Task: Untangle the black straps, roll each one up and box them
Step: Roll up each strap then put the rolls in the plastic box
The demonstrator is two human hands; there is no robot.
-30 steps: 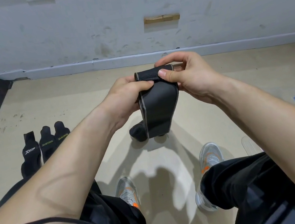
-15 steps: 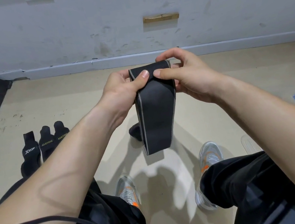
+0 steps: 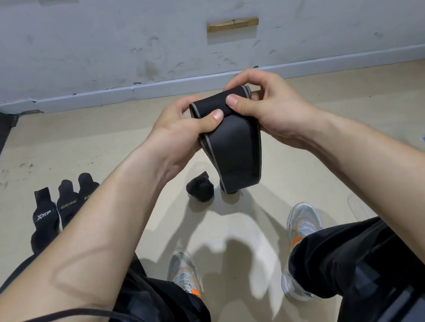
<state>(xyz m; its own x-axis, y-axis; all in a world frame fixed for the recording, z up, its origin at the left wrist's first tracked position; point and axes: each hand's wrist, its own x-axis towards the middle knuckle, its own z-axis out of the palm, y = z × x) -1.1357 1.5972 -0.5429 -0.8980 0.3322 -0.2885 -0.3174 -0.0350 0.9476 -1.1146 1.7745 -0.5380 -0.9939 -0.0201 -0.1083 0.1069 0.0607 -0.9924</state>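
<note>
Beige floor (image 3: pixel 84 143) fills most of your frame. Dead centre, your left hand (image 3: pixel 181 131) and right hand (image 3: pixel 274 107) have their fingers (image 3: pixel 242 82) clamped on the rolled top of a wide black strap (image 3: pixel 235 154), with its tail hanging down. Three more straps (image 3: pixel 64 209) lie flat at middle left. One small rolled strap (image 3: pixel 199 187) sits on the floor beside the tail.

Beige floor (image 3: pixel 76 144), 3 black straps (image 3: pixel 64 208) left, rolled strap (image 3: pixel 200 190) ctr
</note>
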